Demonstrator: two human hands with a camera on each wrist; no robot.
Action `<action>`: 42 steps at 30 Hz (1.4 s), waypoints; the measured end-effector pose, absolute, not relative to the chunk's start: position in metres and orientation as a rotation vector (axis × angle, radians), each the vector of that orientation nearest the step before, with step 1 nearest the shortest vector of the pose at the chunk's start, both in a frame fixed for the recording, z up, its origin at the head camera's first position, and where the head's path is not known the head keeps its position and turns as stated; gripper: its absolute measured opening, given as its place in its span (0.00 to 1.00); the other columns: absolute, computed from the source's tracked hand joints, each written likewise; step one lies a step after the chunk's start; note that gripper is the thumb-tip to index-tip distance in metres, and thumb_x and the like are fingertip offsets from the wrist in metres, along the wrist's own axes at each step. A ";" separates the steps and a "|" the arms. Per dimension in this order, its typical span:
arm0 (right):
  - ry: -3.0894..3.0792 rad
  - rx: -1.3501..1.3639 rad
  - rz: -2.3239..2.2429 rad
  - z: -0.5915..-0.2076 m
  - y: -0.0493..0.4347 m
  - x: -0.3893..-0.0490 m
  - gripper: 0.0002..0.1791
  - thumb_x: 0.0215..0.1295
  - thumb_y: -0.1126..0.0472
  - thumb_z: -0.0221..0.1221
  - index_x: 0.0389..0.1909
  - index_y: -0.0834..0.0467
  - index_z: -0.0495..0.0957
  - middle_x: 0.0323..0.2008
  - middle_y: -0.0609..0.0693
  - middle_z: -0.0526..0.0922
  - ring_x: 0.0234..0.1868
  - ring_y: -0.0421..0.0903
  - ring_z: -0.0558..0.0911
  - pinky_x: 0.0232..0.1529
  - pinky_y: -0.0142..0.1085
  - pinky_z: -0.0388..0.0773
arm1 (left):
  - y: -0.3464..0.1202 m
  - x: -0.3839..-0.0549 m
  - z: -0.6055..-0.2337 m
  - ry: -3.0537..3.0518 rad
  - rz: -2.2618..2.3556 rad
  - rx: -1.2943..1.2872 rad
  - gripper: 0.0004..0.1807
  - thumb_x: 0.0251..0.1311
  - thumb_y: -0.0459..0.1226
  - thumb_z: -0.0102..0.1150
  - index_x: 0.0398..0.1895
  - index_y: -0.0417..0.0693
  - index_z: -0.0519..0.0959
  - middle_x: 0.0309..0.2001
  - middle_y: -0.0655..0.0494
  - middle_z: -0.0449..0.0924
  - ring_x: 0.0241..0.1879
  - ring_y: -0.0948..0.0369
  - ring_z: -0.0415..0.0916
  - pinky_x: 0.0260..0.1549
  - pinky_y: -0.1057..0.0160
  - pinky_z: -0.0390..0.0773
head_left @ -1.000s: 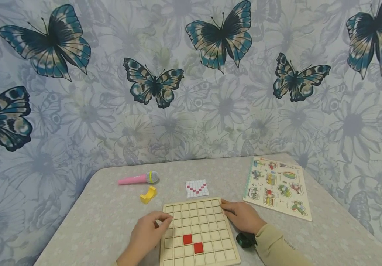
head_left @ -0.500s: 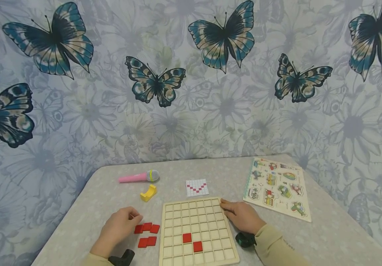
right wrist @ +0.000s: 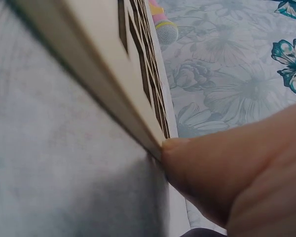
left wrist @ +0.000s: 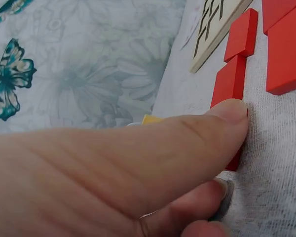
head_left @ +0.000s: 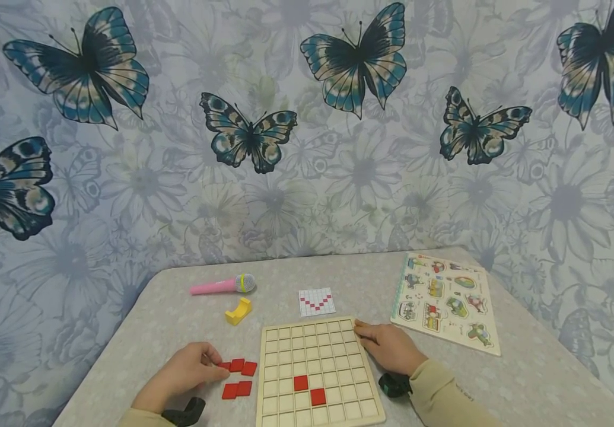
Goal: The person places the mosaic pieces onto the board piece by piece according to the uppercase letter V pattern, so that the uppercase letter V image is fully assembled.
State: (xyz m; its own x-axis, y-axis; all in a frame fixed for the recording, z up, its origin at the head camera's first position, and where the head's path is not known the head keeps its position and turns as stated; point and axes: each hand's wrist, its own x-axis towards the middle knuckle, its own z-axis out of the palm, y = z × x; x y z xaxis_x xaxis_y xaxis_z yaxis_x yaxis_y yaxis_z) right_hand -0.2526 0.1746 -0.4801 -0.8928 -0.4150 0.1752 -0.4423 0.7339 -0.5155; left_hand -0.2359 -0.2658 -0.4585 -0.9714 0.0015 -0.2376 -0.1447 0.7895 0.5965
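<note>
My left hand is at the left end of a row of red square tiles. Its thumb lies over the end tile, fingers curled at the far side, pinching it. Beside that tile are two more, a red tile and a red tile, with another pair of red tiles nearer me. My right hand rests against the far right corner of a wooden grid board, its thumb pressing the side edge. Two red tiles, one and another, sit diagonally in the grid.
Behind the board lies a small pattern card with a red V. A pink toy microphone and a yellow curved piece are at the back left. A picture puzzle board lies at the right. A patterned wall stands behind the table.
My left hand has moved left from the board's left edge to the loose red tiles, then lowered onto the end one. My right hand has stayed at the board's corner.
</note>
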 end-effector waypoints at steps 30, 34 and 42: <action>-2.879 0.729 0.889 -0.482 0.176 -0.253 0.21 0.77 0.57 0.57 0.67 0.57 0.78 0.70 0.53 0.75 0.66 0.59 0.78 0.63 0.55 0.75 | -0.240 -0.235 -0.455 2.966 1.278 -0.042 0.08 0.64 0.39 0.69 0.41 0.46 0.85 0.32 0.58 0.84 0.26 0.60 0.75 0.23 0.62 0.75; -2.871 0.726 0.906 -0.481 0.176 -0.252 0.21 0.77 0.56 0.57 0.66 0.57 0.78 0.70 0.54 0.75 0.66 0.59 0.78 0.63 0.55 0.75 | -0.221 -0.229 -0.455 2.954 1.359 0.029 0.05 0.65 0.39 0.69 0.41 0.50 0.87 0.32 0.61 0.85 0.29 0.62 0.76 0.26 0.64 0.76; -2.861 0.733 0.907 -0.485 0.177 -0.254 0.22 0.76 0.57 0.58 0.67 0.57 0.78 0.70 0.54 0.75 0.66 0.59 0.79 0.63 0.54 0.76 | -0.191 -0.221 -0.469 2.947 1.423 0.179 0.03 0.64 0.40 0.70 0.37 0.62 0.87 0.30 0.67 0.83 0.21 0.65 0.72 0.20 0.67 0.75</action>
State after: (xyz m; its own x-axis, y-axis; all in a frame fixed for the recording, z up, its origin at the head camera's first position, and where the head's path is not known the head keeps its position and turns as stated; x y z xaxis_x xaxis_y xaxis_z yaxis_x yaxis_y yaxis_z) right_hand -0.2537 0.1773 -0.4851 -0.8862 -0.4237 0.1873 -0.4542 0.7152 -0.5313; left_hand -0.2207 -0.1908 -0.4689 -0.9848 0.0390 0.1695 0.1569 0.6187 0.7698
